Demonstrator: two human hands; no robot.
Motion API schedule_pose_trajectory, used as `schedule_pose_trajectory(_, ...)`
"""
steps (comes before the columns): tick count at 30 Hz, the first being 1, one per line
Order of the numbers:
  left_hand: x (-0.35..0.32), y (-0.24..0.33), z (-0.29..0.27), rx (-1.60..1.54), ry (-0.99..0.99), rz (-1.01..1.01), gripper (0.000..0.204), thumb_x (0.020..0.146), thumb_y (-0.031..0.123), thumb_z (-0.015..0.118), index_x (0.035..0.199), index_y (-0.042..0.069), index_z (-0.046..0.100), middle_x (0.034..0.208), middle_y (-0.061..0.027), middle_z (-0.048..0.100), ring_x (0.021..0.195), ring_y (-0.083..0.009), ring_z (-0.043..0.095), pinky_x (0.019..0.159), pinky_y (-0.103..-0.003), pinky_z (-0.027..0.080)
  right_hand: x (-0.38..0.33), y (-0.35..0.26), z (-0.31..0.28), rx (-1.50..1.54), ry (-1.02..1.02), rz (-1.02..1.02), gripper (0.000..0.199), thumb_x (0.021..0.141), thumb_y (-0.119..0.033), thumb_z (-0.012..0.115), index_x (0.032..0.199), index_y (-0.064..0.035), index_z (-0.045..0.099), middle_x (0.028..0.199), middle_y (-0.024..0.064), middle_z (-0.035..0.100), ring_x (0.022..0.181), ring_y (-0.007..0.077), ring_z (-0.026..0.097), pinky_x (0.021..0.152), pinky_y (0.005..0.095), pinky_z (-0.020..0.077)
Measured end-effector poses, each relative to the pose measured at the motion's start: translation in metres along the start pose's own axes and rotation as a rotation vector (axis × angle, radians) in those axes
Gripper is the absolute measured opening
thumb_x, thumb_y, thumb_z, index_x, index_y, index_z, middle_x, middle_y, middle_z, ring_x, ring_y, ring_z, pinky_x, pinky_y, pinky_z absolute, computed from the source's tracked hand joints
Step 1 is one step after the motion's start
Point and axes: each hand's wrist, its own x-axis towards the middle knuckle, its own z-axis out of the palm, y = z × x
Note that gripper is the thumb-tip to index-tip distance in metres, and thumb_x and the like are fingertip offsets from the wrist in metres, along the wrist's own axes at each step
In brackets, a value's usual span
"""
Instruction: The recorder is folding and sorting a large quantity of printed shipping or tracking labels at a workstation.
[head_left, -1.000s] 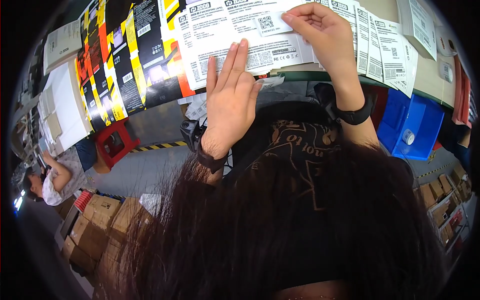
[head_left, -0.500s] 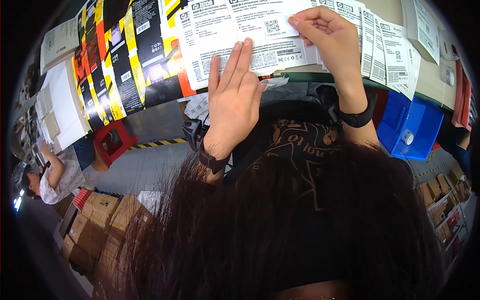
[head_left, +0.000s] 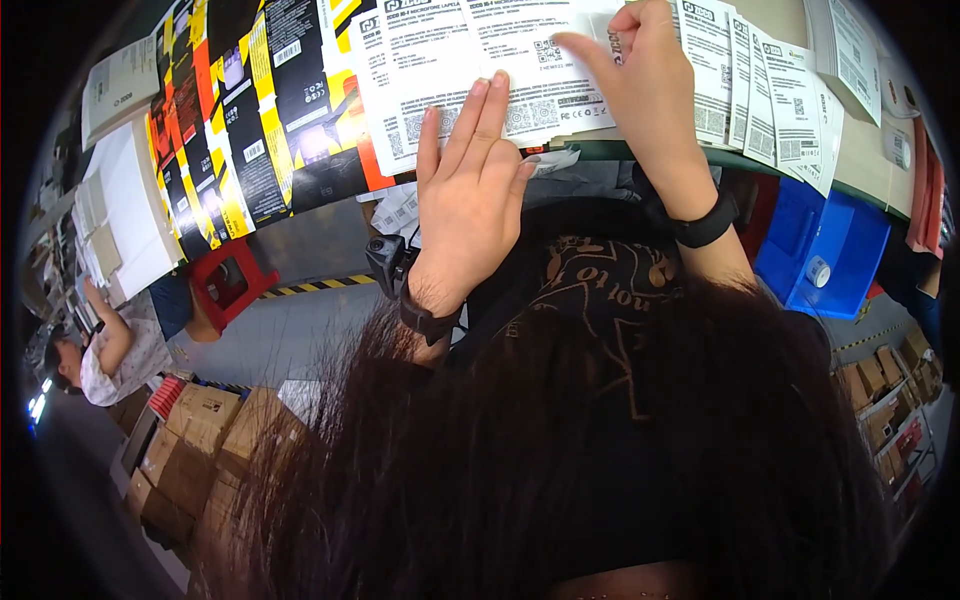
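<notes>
your left hand (head_left: 468, 200) lies flat, fingers spread, on the white leaflet (head_left: 520, 60); right hand (head_left: 640, 90) pinches its top edge. next, probably lift it off.

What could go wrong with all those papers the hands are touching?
The left hand only rests flat on the white sheets, so one might slide off the table edge if the right hand pulls. The sheets overlap, so two could lift together. Long hair hangs low and may block the view.

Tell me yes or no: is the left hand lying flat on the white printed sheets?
Yes, the left hand lies open, palm down, with its fingers spread over the lower edge of the white printed sheets on the table.
</notes>
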Motion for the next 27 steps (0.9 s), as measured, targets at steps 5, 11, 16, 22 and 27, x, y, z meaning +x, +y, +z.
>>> schedule_pose_trajectory(5, -0.005, 0.000, -0.004, -0.046, 0.039, -0.009, 0.008, 0.082, 0.009, 0.052, 0.081, 0.002, 0.047, 0.138, -0.0214, 0.035, 0.130, -0.0345, 0.031, 0.107, -0.049, 0.013, 0.000, 0.019, 0.006, 0.099, 0.133, -0.360, 0.027, 0.079, -0.003, 0.059, 0.103, -0.0019, 0.047, 0.100, 0.0194, 0.052, 0.091, 0.0297, 0.052, 0.079, 0.0365, 0.0418)
schedule_pose_trajectory(11, -0.013, -0.003, -0.003, 0.042, -0.028, -0.057, 0.014, 0.083, 0.011, 0.054, 0.089, 0.000, 0.050, 0.141, -0.0224, 0.026, 0.133, -0.0345, 0.022, 0.107, -0.053, 0.011, -0.007, -0.012, 0.002, -0.042, -0.274, -0.823, 0.050, 0.084, -0.019, 0.055, 0.127, -0.0017, 0.039, 0.120, 0.0216, 0.047, 0.119, 0.0321, 0.040, 0.104, 0.0453, 0.0229)
schedule_pose_trajectory(16, -0.011, -0.002, -0.008, 0.061, -0.062, -0.042, 0.013, 0.084, 0.011, 0.053, 0.087, 0.000, 0.050, 0.142, -0.0230, 0.025, 0.134, -0.0352, 0.020, 0.107, -0.053, 0.010, -0.014, -0.016, -0.023, -0.198, -0.304, -0.608, 0.058, 0.086, -0.028, 0.052, 0.133, -0.0015, 0.032, 0.126, 0.0218, 0.044, 0.124, 0.0330, 0.037, 0.108, 0.0471, 0.0146)
schedule_pose_trajectory(22, -0.005, -0.004, -0.020, -0.118, -0.029, -0.001, 0.011, 0.085, 0.010, 0.052, 0.083, 0.000, 0.048, 0.139, -0.0242, 0.030, 0.133, -0.0381, 0.021, 0.107, -0.053, 0.010, -0.019, 0.007, -0.048, -0.244, -0.101, -0.551, 0.058, 0.085, -0.016, 0.056, 0.133, 0.0002, 0.028, 0.110, 0.0213, 0.054, 0.109, 0.0298, 0.051, 0.100, 0.0426, 0.0322)
schedule_pose_trajectory(27, 0.006, 0.004, -0.028, -0.448, 0.141, 0.076, 0.010, 0.085, 0.008, 0.050, 0.080, 0.001, 0.047, 0.136, -0.0241, 0.036, 0.131, -0.0396, 0.025, 0.106, -0.049, 0.015, -0.028, 0.011, -0.037, 0.483, -0.268, -0.434, 0.033, 0.078, -0.004, 0.066, 0.109, 0.0000, 0.057, 0.080, 0.0034, 0.062, 0.078, 0.0096, 0.056, 0.074, 0.0224, 0.0451)
